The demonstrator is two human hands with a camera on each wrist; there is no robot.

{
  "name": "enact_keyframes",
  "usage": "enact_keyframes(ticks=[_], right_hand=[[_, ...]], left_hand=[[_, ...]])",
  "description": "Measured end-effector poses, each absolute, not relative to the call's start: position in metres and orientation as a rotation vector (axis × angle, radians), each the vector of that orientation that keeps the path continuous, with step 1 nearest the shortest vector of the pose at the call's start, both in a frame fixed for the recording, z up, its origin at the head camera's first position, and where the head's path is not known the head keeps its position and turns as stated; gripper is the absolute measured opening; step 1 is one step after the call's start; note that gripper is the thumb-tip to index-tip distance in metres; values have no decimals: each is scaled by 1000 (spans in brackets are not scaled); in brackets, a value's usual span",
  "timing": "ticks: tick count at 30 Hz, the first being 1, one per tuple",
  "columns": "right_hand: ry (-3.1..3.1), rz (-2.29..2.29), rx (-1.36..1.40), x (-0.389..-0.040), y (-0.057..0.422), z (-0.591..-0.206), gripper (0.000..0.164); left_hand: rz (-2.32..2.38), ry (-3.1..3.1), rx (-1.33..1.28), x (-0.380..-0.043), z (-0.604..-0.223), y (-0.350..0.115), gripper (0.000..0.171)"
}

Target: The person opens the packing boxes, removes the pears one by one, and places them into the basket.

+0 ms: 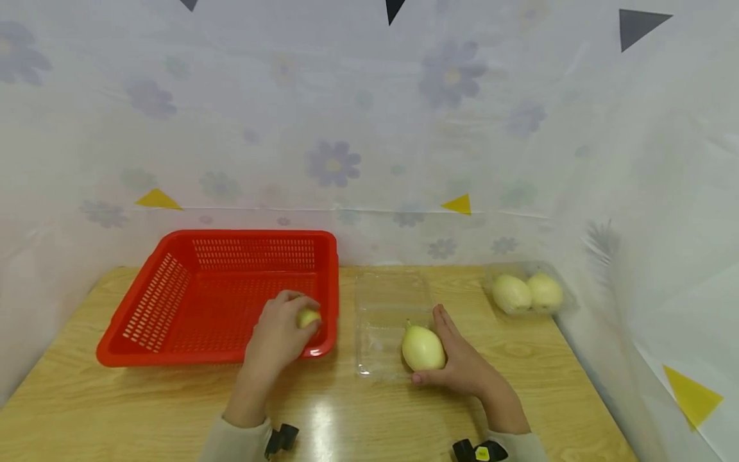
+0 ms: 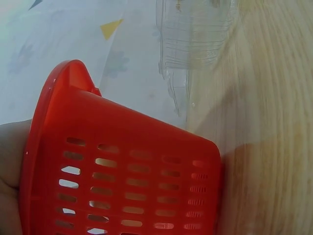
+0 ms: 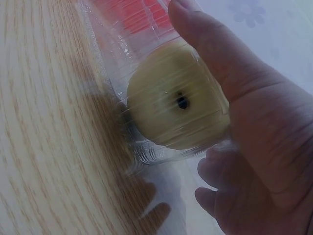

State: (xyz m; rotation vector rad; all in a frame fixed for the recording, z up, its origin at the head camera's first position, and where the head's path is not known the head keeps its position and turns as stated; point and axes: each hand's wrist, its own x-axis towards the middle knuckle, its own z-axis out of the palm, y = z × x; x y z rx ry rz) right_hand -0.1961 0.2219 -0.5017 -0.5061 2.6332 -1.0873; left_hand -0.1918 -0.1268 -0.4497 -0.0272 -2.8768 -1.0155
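Observation:
In the head view my left hand (image 1: pixel 278 330) reaches over the front right rim of a red plastic basket (image 1: pixel 173 356). Its fingers curl round a yellow-green pear (image 1: pixel 308 317), mostly hidden by the hand. My right hand (image 1: pixel 462 362) grips the right end of a clear plastic container (image 1: pixel 378 350), thumb at the front and fingers along the far side. Inside that container, at its right end, lies another pear (image 1: pixel 423 348) with its stem pointing away. Through the plastic, the right wrist view shows this pear's dark blossom end (image 3: pixel 182 100).
A second clear container (image 1: pixel 534 268) with two pears (image 1: pixel 512 294) stands at the table's back right. The first container's lid (image 1: pixel 392 289) lies folded back behind it. A flower-patterned sheet (image 1: pixel 369 115) hangs behind the wooden table (image 1: pixel 346 423).

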Motion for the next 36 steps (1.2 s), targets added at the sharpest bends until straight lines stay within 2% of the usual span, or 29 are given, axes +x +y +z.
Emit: enact_keyframes(ticks=[16,25,36], right_hand=[[2631,-1079,-497,-194,221,-501,133],[2643,-1072,-499,-195,221,-500,133],[2643,-1066,-505,-195,221,-501,133]], left_hand=[[-974,-2903,-57,-190,-450,-127,19],[-951,-2929,-12,-192,-448,-127,43],[-956,-2930,-5,-192,-446,-129,26]])
